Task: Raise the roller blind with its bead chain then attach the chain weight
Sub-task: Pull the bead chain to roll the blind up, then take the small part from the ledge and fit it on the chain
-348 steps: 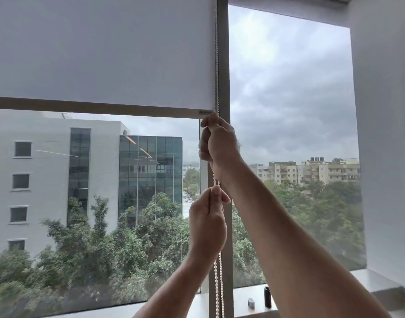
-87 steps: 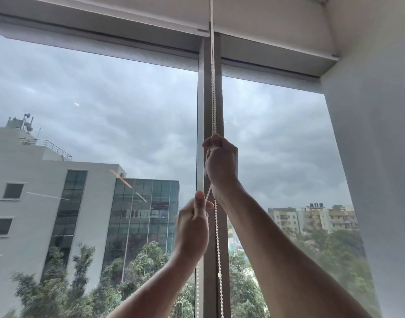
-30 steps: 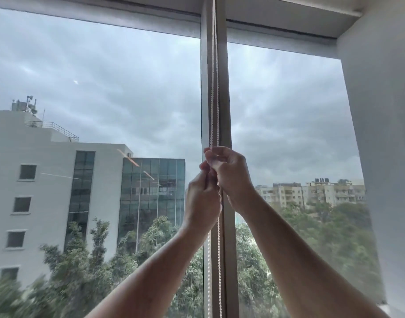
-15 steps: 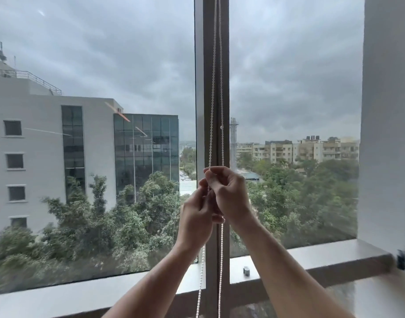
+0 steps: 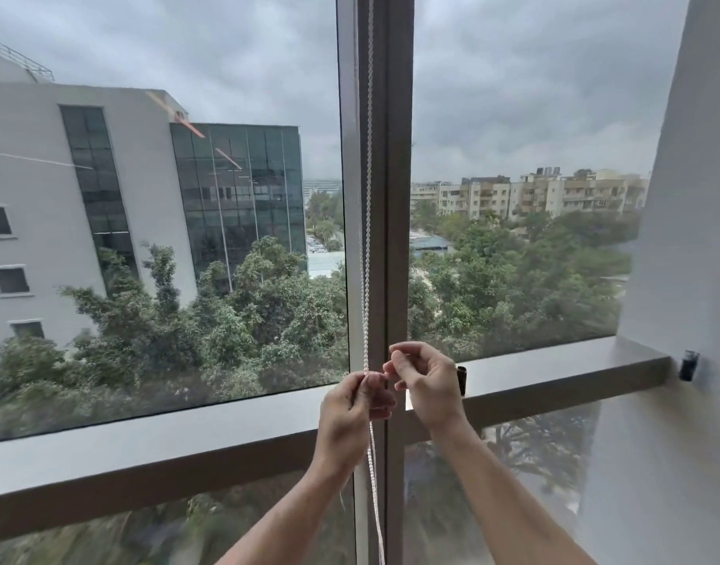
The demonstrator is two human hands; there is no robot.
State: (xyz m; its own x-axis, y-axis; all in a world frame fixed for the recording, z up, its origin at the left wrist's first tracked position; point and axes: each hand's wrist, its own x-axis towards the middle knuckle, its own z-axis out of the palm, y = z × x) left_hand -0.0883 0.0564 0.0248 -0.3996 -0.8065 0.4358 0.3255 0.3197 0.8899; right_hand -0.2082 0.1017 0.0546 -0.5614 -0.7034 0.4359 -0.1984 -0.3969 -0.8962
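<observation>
Grey sky filled the window; blind seemingly raised. Left hand (image 5: 352,405) pinched the chain (image 5: 367,238), right hand (image 5: 425,385) just beside, loosely curled, empty. Next: fetch the weight.

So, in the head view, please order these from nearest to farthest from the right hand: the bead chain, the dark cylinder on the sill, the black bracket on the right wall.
1. The bead chain: just left of the right hand, at its fingertips.
2. The dark cylinder: on the sill, peeking out behind the hand's right edge.
3. The black bracket: far right, on the wall.
</observation>
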